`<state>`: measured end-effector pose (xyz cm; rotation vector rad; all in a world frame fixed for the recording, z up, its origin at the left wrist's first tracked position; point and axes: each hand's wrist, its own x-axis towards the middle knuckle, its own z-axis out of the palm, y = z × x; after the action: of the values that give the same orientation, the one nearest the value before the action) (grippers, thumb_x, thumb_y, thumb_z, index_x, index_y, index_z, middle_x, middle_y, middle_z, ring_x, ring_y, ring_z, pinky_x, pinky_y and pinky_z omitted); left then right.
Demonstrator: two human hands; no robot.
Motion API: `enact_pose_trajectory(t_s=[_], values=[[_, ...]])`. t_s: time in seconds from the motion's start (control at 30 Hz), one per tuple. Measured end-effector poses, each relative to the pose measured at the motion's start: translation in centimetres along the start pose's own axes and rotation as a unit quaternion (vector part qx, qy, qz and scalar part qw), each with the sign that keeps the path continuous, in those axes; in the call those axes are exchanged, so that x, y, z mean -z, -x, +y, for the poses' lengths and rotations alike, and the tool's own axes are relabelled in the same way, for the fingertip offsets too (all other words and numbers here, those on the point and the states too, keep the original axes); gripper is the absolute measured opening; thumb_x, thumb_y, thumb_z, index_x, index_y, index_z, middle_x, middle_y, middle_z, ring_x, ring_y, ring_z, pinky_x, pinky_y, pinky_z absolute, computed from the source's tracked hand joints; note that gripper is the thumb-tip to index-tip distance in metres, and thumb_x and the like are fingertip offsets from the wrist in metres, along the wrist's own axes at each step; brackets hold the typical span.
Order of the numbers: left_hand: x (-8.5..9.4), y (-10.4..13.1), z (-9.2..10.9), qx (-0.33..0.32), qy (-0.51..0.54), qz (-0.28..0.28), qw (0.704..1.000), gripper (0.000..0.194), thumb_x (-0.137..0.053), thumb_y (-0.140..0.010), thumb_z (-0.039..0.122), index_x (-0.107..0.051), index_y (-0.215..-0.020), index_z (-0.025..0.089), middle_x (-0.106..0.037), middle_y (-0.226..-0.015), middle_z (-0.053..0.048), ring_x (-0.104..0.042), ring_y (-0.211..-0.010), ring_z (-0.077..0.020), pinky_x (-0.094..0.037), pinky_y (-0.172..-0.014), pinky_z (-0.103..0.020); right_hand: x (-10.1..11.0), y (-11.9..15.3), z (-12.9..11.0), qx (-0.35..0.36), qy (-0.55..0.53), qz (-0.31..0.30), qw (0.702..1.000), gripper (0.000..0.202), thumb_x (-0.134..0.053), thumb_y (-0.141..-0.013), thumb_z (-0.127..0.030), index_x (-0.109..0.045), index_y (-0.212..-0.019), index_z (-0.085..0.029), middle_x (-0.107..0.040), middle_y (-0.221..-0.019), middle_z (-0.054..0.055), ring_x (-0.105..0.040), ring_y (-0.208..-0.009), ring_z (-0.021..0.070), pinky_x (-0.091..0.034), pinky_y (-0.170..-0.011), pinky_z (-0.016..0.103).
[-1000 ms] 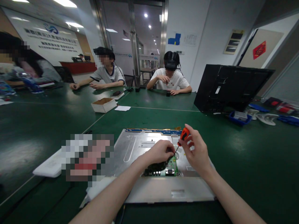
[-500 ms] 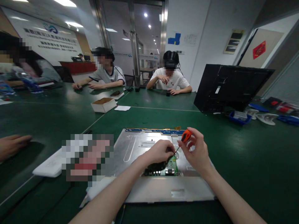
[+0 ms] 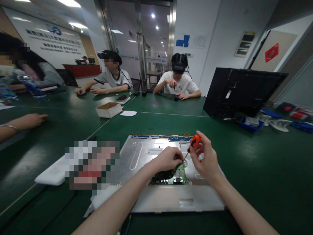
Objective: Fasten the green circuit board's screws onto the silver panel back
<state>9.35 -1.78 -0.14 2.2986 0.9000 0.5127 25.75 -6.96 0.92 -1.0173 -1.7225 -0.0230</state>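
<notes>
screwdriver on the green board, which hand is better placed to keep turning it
Right. The right hand already grips the orange-handled screwdriver, its tip down at the circuit board. The left hand rests on the board beside the tip, apparently steadying it.

Bright ceiling lights; glare on table; edges warped.

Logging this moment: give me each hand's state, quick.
Left hand: closed, pressing on the green circuit board.
Right hand: closed on the orange-handled screwdriver, tip down at the board.
</notes>
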Motion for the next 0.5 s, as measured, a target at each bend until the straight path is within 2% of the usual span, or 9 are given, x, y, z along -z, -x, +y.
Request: enact_pose_trajectory(t_s=[0.2, 0.37, 0.5], values=[[-0.09, -0.02, -0.13, 0.002, 0.007, 0.006, 1.000, 0.015, -0.059, -0.071, 0.005, -0.069, -0.078, 0.014, -0.068, -0.073, -0.002, -0.060, -0.067, -0.0151, -0.044, -0.064, -0.022, 0.00, 0.03, 0.36, -0.002, 0.010, 0.007, 1.000, 0.055, -0.059, -0.086, -0.026, -0.033, -0.135, -0.027, -0.055, -0.074, -0.005, -0.052, -0.047, 0.0095, -0.046, -0.041, 0.021], [-0.05, 0.02, -0.13, 0.002, 0.005, 0.002, 1.000, 0.014, -0.059, -0.072, 0.006, -0.069, -0.078, 0.014, -0.068, -0.073, -0.002, -0.060, -0.068, -0.0152, -0.045, -0.065, -0.022, 0.10, -0.20, 0.41, 0.007, 0.020, 0.005, 1.000, 0.053, -0.057, -0.088, -0.023, -0.039, -0.136, -0.031, -0.054, -0.087, 0.000, -0.054, -0.056, 0.0109, -0.050, -0.048, 0.025], [-0.09, -0.04, -0.18, 0.001, 0.004, 0.002, 1.000, 0.015, -0.058, -0.072, 0.006, -0.069, -0.078, 0.015, -0.067, -0.072, -0.001, -0.060, -0.068, -0.0150, -0.044, -0.066, -0.022, -0.04, -0.14, 0.35, -0.004, 0.014, 0.002, 1.000, 0.061, -0.055, -0.088, -0.020, -0.031, -0.144, -0.031, -0.057, -0.087, 0.001, -0.056, -0.059, 0.0124, -0.050, -0.049, 0.025]])
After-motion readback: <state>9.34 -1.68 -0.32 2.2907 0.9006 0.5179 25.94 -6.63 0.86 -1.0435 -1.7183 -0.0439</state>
